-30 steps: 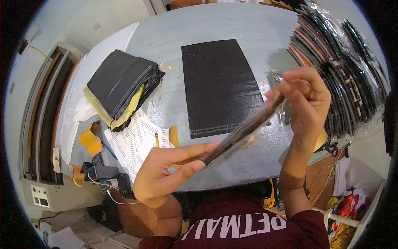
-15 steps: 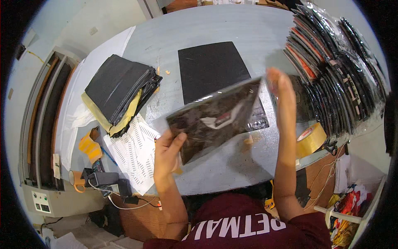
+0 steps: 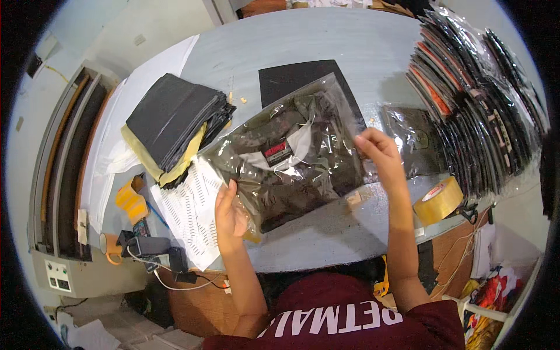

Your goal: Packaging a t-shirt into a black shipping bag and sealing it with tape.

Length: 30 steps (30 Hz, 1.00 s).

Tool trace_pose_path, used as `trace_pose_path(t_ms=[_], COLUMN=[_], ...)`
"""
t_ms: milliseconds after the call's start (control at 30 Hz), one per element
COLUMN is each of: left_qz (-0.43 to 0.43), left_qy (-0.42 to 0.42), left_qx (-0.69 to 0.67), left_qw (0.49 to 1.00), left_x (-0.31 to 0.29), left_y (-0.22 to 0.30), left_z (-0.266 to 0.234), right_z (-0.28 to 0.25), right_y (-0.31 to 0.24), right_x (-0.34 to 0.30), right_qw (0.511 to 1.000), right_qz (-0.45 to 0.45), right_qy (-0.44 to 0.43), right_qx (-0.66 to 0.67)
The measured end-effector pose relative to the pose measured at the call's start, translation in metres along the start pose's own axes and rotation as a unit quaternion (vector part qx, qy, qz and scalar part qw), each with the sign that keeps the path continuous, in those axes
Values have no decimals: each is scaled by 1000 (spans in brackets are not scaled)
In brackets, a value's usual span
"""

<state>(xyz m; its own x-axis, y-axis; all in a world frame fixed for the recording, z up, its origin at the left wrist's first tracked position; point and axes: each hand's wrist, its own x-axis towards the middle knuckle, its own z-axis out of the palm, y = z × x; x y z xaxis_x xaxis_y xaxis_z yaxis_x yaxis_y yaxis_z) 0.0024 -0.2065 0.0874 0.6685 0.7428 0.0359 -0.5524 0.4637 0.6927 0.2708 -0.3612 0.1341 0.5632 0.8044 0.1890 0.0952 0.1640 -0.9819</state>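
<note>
A folded dark shirt in a clear plastic bag (image 3: 297,192) is held tilted above the grey table, its white inner collar and a dark label with red print facing up. My left hand (image 3: 231,213) grips its lower left corner; some of the fingers are hidden by the bag's edge. On the right side, my right hand (image 3: 380,150) pinches the bag's edge between thumb and fingers. Beneath the package lies a flat black sheet (image 3: 286,79), partly covered. Another bagged dark garment (image 3: 414,140) rests on the table to the right of my right hand.
A long row of bagged garments (image 3: 472,122) stands at the right. Nearby is a roll of yellowish tape (image 3: 437,200). To the left are a stack of black sheets (image 3: 175,116), printed papers (image 3: 189,216), an orange mug (image 3: 111,248) and a power adapter with cables (image 3: 149,245).
The bagged shirt has turned so its collar side faces up more squarely. My right hand has come down and now grips the right edge; my left hand stays near the lower left corner.
</note>
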Motion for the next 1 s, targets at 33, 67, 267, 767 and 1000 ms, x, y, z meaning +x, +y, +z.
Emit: trace_pose_path(t_ms=[33,67,267,767,1000], left_qz=[-56,-95,-182,-232,-229], left_qy=[-29,17,-18,46,134], left_qx=[-65,-74,-186,-136,229], left_qw=[996,993,965,962,936], left_x=[2,4,7,6,-2], left_y=[-3,-8,-32,-44,-24], left_z=[-6,-10,-4,2,-9], right_z=[-3,-3,3,-9,0], right_y=[-14,-36,-82,-71,21], right_x=[-7,-16,-43,-77,-102], right_qw=[999,999,998,972,868], right_qz=[-11,-10,4,15,65], right_qy=[-5,-7,-20,65,146], right_qx=[-39,-38,-56,-224,-470])
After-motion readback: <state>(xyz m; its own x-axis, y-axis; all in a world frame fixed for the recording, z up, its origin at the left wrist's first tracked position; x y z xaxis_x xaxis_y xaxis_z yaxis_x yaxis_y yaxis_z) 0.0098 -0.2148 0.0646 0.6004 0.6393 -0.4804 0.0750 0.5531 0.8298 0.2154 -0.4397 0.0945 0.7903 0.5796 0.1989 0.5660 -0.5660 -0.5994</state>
